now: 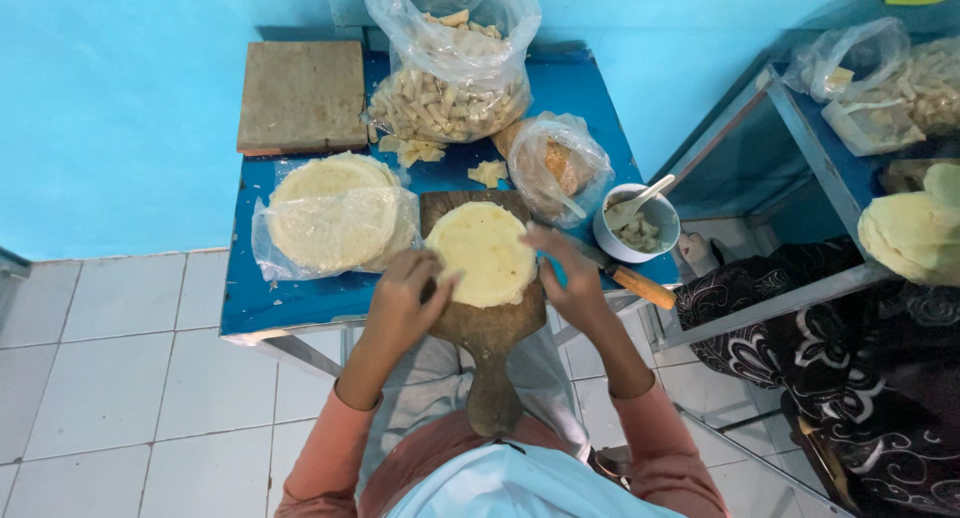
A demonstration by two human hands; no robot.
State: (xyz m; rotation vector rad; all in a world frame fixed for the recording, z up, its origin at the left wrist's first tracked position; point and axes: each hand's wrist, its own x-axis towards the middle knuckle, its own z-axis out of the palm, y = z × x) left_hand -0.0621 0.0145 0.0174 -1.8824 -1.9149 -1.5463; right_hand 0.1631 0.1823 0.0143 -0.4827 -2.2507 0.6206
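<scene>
Both arms reach forward from the bottom of the view, sleeves in salmon pink covering them down to just above the wrists. The forearms angle inward, so the two hands come close together, one at each side. The left hand (402,300) is palm down with the wrist bare, its fingers curled loosely and pointing forward and to the right, the thumb spread toward the middle. The right hand (567,275) is also palm down, fingers stretched out and pointing left and forward, slightly fanned. Neither hand is closed into a fist, and they do not touch each other
</scene>
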